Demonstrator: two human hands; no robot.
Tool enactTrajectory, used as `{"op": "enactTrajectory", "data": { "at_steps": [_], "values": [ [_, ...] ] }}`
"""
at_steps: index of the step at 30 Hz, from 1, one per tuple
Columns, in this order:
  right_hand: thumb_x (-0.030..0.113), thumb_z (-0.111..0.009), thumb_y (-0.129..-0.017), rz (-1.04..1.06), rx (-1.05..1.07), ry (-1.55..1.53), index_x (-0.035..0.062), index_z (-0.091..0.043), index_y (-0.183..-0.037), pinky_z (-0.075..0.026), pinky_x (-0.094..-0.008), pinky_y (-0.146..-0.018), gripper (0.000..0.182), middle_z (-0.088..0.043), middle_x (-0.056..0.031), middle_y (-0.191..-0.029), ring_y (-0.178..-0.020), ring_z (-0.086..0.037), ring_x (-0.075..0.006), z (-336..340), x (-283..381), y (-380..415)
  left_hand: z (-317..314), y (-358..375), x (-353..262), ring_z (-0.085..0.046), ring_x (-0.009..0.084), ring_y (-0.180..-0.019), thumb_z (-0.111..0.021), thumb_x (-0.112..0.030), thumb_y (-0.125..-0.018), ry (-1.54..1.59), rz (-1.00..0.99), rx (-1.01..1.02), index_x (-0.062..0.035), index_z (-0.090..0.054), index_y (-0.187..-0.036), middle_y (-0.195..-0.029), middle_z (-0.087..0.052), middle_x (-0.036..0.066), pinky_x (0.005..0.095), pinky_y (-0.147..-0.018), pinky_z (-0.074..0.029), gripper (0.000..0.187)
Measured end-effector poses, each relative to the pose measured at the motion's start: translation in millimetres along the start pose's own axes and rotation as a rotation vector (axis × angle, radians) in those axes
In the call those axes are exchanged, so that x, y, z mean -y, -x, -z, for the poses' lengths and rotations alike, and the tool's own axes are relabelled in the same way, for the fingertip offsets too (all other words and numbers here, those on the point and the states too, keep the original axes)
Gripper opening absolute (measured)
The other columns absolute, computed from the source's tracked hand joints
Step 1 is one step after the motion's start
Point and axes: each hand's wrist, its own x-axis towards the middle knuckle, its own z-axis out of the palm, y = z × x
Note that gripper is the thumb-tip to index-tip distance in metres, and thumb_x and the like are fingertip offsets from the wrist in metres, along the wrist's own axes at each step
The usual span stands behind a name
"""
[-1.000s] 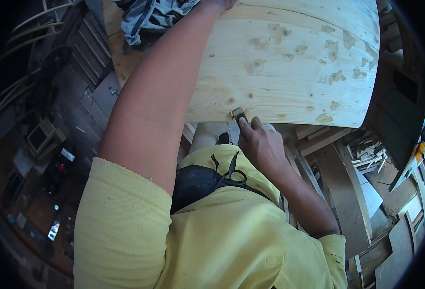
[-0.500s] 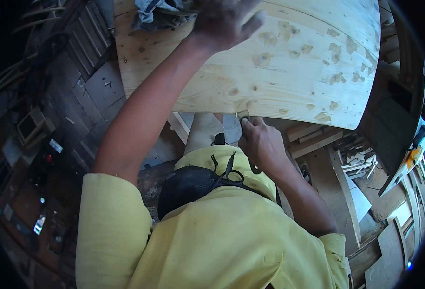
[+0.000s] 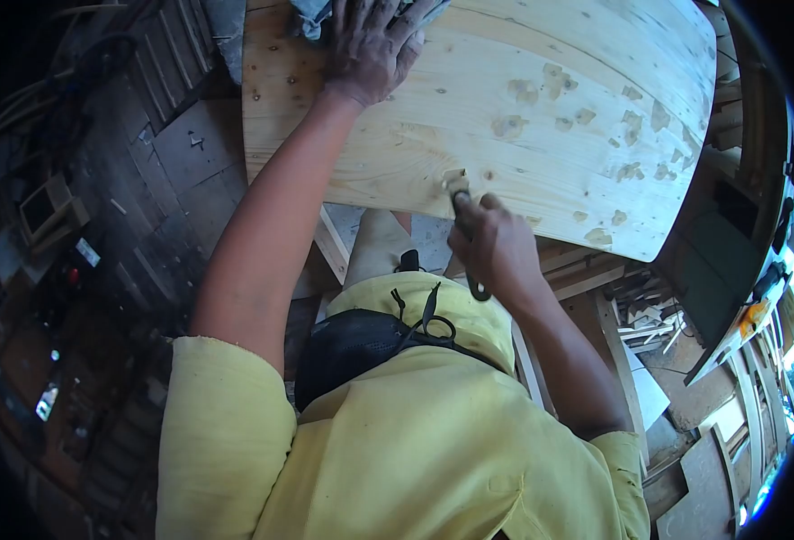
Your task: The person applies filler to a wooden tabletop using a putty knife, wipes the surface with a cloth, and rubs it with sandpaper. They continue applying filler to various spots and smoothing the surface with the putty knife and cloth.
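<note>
My right hand (image 3: 502, 241) is closed around the dark handle of a putty knife (image 3: 458, 183). The blade meets the pale wooden panel (image 3: 370, 166) near its front edge, beside a brown knot. My left hand (image 3: 374, 54) reaches to the far left part of the panel, its fingers stretched out over a crumpled grey-blue cloth (image 3: 311, 16). The fingertips are partly cut off by the top of the view. Tan filler patches (image 3: 509, 126) cover several spots on the panel's right half.
Under the panel's right side lie wooden lengths (image 3: 586, 274) and a pile of offcuts (image 3: 653, 324). A dark green sheet (image 3: 712, 270) stands farther right. On the left floor, a small framed box (image 3: 50, 211) sits among clutter.
My left hand has moved left and down onto the cloth. The putty knife has gone from the panel's front edge a little farther in, with more of its handle showing.
</note>
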Motion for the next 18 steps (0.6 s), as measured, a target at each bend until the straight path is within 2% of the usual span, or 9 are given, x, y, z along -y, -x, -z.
{"op": "enactTrajectory", "data": {
  "at_steps": [2, 3, 5, 9, 11, 12, 14, 18],
  "values": [
    [0.017, -0.065, -0.082, -0.036, -0.166, -0.042, 0.0018, -0.064, -0.104, -0.055, -0.0496, -0.066, 0.027, -0.064, -0.0213, -0.088, -0.073, -0.067, -0.0406, 8.0, 0.4, -8.2, -0.2, -1.0, -0.3, -0.029, 0.043, -0.146, -0.051, -0.026, -0.096, 0.018, 0.003, 0.004, -0.0144, -0.047, -0.147, -0.156, -0.036, 0.018, 0.0643, -0.118, -0.019, 0.053],
    [0.017, -0.065, -0.082, -0.034, -0.165, -0.039, 0.0018, -0.064, -0.104, -0.055, -0.0496, -0.066, 0.027, -0.064, -0.0213, -0.088, -0.073, -0.067, -0.0406, 7.0, 0.5, -6.7, -0.4, -0.6, 0.0, -0.029, 0.043, -0.146, -0.051, -0.026, -0.096, 0.017, 0.006, 0.002, -0.0144, -0.047, -0.147, -0.156, -0.036, 0.018, 0.0643, -0.118, -0.019, 0.053],
    [0.018, -0.065, -0.083, -0.04, 0.003, -0.013, 0.0022, -0.065, -0.103, -0.055, -0.0504, -0.069, 0.025, -0.064, -0.0206, -0.088, -0.074, -0.068, -0.0401, 3.8, -0.5, -1.9, -1.6, -0.5, 0.2, -0.029, 0.0433, -0.146, -0.051, -0.024, -0.095, 0.004, 0.008, -0.002, -0.0142, -0.047, -0.147, -0.155, -0.037, 0.019, 0.0648, -0.117, -0.019, 0.053],
    [0.017, -0.066, -0.083, -0.021, 0.028, -0.02, 0.0017, -0.065, -0.101, -0.055, -0.0506, -0.069, 0.024, -0.064, -0.0205, -0.089, -0.074, -0.067, -0.04, 19.2, 4.2, -10.7, 0.5, -0.9, 1.7, -0.03, 0.0435, -0.146, -0.052, -0.024, -0.094, -0.014, 0.0, 0.01, -0.0141, -0.047, -0.147, -0.155, -0.038, 0.019, 0.0653, -0.117, -0.019, 0.053],
    [0.017, -0.066, -0.082, -0.013, -0.175, -0.043, 0.0014, -0.066, -0.099, -0.055, -0.0503, -0.069, 0.023, -0.064, -0.0207, -0.089, -0.074, -0.067, -0.0403, 25.2, 3.8, -26.1, -3.1, -0.4, 5.2, -0.029, 0.0434, -0.146, -0.052, -0.023, -0.094, -0.396, -0.119, -0.037, -0.0142, -0.047, -0.147, -0.155, -0.037, 0.019, 0.0656, -0.117, -0.019, 0.054],
    [0.016, -0.065, -0.082, -0.008, -0.157, -0.041, 0.0011, -0.066, -0.099, -0.055, -0.0504, -0.068, 0.023, -0.064, -0.0213, -0.088, -0.073, -0.067, -0.0409, 20.5, 0.1, -29.8, -2.7, -0.1, 3.6, -0.029, 0.0434, -0.146, -0.052, -0.023, -0.094, -0.397, -0.119, -0.038, -0.0142, -0.047, -0.147, -0.155, -0.037, 0.019, 0.0656, -0.117, -0.019, 0.054],
    [0.016, -0.065, -0.081, -0.005, -0.109, -0.022, 0.0009, -0.066, -0.099, -0.055, -0.0503, -0.068, 0.023, -0.064, -0.0217, -0.087, -0.072, -0.067, -0.0408, 14.3, -1.4, -24.1, -2.4, 0.0, 0.3, -0.029, 0.0433, -0.146, -0.053, -0.023, -0.094, 0.011, 0.013, -0.007, -0.0142, -0.046, -0.148, -0.155, -0.037, 0.019, 0.0659, -0.117, -0.019, 0.055],
    [0.014, -0.065, -0.079, -0.006, -0.057, 0.002, 0.0007, -0.066, -0.096, -0.055, -0.0496, -0.067, 0.021, -0.064, -0.0216, -0.085, -0.072, -0.067, -0.0403, 24.7, 1.9, -19.5, -3.8, -0.5, -0.4, -0.029, 0.043, -0.146, -0.053, -0.024, -0.094, 0.016, 0.035, 0.017, -0.0142, -0.045, -0.148, -0.155, -0.037, 0.018, 0.066, -0.117, -0.019, 0.055]
  ]
}}
